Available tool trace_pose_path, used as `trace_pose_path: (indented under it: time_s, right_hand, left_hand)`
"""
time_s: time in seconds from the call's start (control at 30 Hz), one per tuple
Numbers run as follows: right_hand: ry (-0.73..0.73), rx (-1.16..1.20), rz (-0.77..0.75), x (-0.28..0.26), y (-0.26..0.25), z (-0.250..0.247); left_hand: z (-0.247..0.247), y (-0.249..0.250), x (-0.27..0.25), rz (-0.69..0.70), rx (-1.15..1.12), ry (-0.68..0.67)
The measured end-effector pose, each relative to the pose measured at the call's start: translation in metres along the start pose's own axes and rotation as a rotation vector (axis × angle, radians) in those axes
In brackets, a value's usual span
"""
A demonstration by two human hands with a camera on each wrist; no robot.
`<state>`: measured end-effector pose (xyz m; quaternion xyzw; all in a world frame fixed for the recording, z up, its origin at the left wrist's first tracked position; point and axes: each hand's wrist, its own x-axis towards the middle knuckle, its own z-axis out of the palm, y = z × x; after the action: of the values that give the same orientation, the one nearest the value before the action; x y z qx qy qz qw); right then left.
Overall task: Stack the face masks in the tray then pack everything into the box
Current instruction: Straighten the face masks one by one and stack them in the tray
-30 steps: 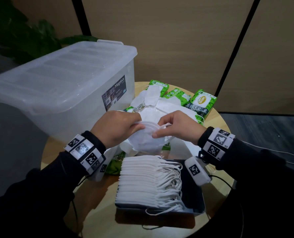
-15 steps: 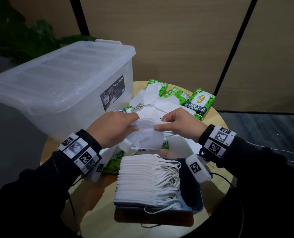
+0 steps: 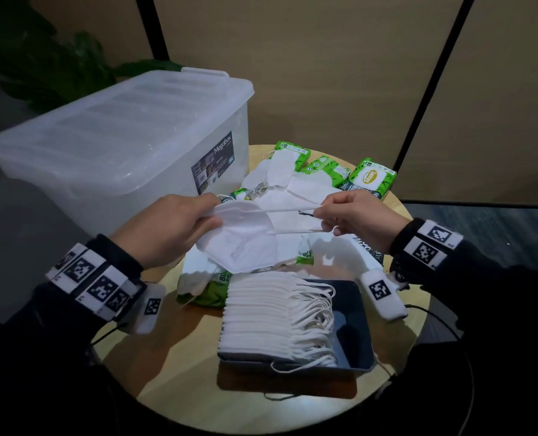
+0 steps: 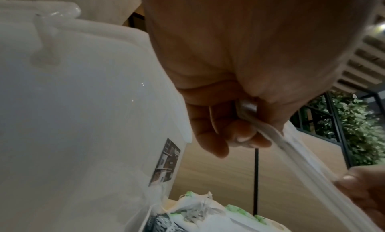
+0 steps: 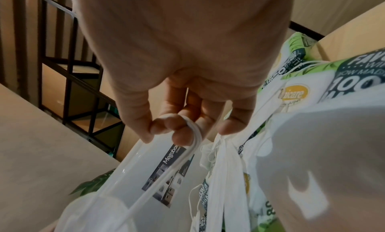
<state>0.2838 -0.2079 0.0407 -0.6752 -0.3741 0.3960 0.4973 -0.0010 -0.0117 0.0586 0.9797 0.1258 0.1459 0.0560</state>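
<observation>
A white folded face mask (image 3: 242, 243) hangs above the table between both hands. My left hand (image 3: 173, 228) pinches its left edge (image 4: 250, 118). My right hand (image 3: 352, 215) pinches the stretched ear loops (image 3: 289, 220), which wrap round its fingers (image 5: 183, 126). Below them a dark tray (image 3: 355, 325) holds a neat row of several stacked masks (image 3: 271, 316). Loose masks (image 3: 280, 171) lie in a pile behind the hands. The clear lidded storage box (image 3: 113, 143) stands at the left, its lid closed.
Green wet-wipe packs (image 3: 371, 177) lie at the back of the round wooden table (image 3: 173, 357), with more of them (image 3: 211, 291) under the mask pile. A leafy plant (image 3: 41, 64) stands behind the box. A black cable (image 3: 434, 316) runs at the right.
The hands have drawn apart. My right hand has pulled the ear loops out to the right, so the mask is now spread and the loops are taut.
</observation>
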Motion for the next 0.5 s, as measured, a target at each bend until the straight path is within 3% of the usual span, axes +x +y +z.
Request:
trace_pose_path:
  time_s: [0.1, 0.2, 0.3, 0.37, 0.43, 0.5]
  right_hand:
    - [-0.047, -0.033, -0.012, -0.006, 0.000, 0.013]
    - [-0.118, -0.019, 0.007, -0.016, -0.004, 0.029]
    - [-0.011, -0.053, -0.022, -0.030, -0.011, 0.042]
    - [0.076, -0.322, -0.090, -0.043, -0.015, 0.052]
    - [-0.042, -0.585, -0.083, -0.058, -0.022, 0.064]
    - [-0.262, -0.785, -0.003, -0.071, -0.026, 0.075]
  left_hand:
    - [0.005, 0.011, -0.002, 0.006, -0.057, -0.033]
    - [0.009, 0.018, -0.004, -0.075, -0.168, -0.059]
    - [0.014, 0.022, -0.009, -0.320, -0.432, -0.066]
    - [0.018, 0.025, -0.012, -0.564, -0.787, -0.033]
    - [0.019, 0.026, -0.014, -0.744, -1.069, 0.012]
    - [0.017, 0.024, -0.017, -0.828, -1.198, 0.054]
